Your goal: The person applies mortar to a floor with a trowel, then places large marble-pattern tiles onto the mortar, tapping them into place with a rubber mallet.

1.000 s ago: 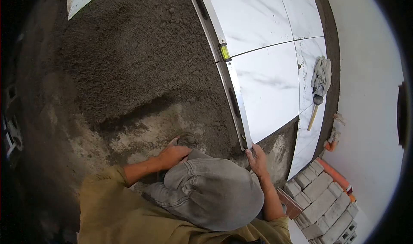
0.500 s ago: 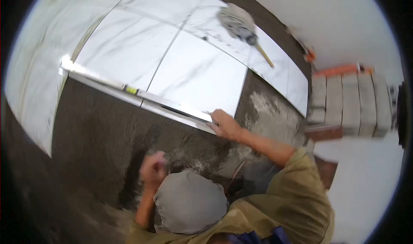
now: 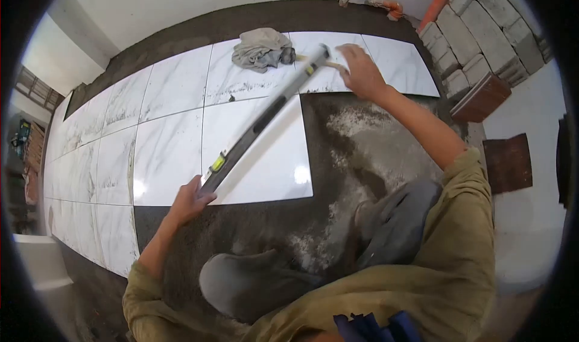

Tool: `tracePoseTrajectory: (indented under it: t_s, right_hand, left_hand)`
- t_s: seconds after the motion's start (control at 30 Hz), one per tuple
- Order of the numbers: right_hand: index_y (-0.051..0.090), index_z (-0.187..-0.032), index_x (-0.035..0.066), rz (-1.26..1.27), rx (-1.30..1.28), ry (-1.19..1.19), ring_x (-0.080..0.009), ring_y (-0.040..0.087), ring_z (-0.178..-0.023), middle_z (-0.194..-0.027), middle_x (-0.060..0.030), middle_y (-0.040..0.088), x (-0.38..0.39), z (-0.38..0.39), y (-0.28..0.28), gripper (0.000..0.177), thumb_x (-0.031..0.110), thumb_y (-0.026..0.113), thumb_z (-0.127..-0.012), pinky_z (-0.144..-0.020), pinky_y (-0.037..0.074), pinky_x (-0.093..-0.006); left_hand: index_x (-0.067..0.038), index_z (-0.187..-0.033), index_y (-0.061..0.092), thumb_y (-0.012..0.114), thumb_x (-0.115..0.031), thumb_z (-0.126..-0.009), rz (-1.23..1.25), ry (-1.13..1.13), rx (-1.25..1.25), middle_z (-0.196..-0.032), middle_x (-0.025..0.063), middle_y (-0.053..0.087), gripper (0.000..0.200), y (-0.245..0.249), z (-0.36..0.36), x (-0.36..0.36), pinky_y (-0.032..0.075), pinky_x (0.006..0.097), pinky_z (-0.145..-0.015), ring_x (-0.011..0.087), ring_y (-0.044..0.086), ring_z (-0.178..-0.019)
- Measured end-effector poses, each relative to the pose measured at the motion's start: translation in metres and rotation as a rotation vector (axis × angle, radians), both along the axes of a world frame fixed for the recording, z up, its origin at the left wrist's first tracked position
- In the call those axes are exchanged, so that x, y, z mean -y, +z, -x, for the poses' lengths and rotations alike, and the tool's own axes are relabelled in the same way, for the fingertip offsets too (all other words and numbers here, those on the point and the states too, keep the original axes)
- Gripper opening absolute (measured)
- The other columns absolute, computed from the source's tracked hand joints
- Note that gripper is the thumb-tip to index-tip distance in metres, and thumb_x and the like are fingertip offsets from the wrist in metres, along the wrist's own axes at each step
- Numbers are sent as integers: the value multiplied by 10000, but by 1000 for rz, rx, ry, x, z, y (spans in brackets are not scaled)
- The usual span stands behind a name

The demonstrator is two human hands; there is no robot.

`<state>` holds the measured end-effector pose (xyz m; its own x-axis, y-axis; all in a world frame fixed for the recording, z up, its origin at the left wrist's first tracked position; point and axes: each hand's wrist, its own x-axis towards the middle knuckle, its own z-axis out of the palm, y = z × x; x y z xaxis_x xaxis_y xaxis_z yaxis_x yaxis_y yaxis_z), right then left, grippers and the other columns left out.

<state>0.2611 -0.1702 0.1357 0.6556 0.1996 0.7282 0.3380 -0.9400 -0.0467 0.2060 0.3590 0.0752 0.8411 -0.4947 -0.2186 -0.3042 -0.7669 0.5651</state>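
Observation:
A long spirit level (image 3: 259,122) slants above the white marbled tiles (image 3: 170,142), its lower end near the tiles' front edge. My left hand (image 3: 189,201) is closed around that lower end, beside a yellow-green vial. Close to the upper end is my right hand (image 3: 363,75), its fingers apart and the palm toward the level. A thin wooden handle passes behind its fingertips, and whether they touch it is unclear. This handle belongs to a mallet (image 3: 288,55) lying on the tiles, next to a crumpled grey cloth (image 3: 260,47).
Dark mortar (image 3: 175,230) borders the tiles in front of my knees. Grey blocks (image 3: 479,25) are stacked at the right, with reddish-brown tile pieces (image 3: 508,163) nearby. An orange pipe (image 3: 439,5) leans at the back right. Behind the tiles stands a white wall.
The level has been lifted from the tile's front edge and swung to a diagonal. My left hand has taken hold of its near end. My right hand has moved up and opened. The view has turned.

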Motion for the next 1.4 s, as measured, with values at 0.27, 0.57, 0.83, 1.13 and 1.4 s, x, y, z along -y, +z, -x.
tracePoseTrajectory:
  t_s: [0.27,0.57,0.83,1.13,1.4]
  right_hand:
    - [643,-1046,32,94,-733,-273,-333,618,-1050,-1085,-169,636,83,-165,-151,260,133,574,-817,-893,496,-510]
    - [606,-1048,43,-84,-628,-222,-308,599,-1037,-1083,-151,602,92,-202,-259,215,161,573,-870,-867,488,-501]
    - [606,-1049,44,-139,-580,-296,-345,590,-972,-1017,-155,575,222,-130,-281,204,132,547,-875,-801,486,-498]
    - [625,-1080,55,-191,-513,-399,-345,594,-967,-1016,-153,594,265,-114,-282,234,202,578,-905,-801,486,-487]
    - [630,-1078,50,-154,-469,-426,-348,594,-964,-1000,-151,600,263,-112,-286,247,225,559,-919,-798,485,-492]
  left_hand:
    - [14,-968,527,618,-209,-861,297,252,-72,-771,124,611,263,-48,-98,180,512,353,-623,172,611,-676]
    - [-58,-1012,533,540,-384,-980,432,393,-315,-774,39,562,328,-128,-173,311,472,279,-502,130,580,-618]
    - [46,-942,529,546,-389,-953,-44,505,170,-859,323,625,435,-167,-175,257,475,506,-718,503,604,-830]
    - [34,-995,470,544,-327,-967,-58,491,278,-889,344,613,370,-140,-151,304,458,558,-706,536,593,-862]
    - [63,-947,501,543,-265,-944,-44,288,243,-967,304,552,330,-179,-117,360,434,516,-827,470,543,-945]
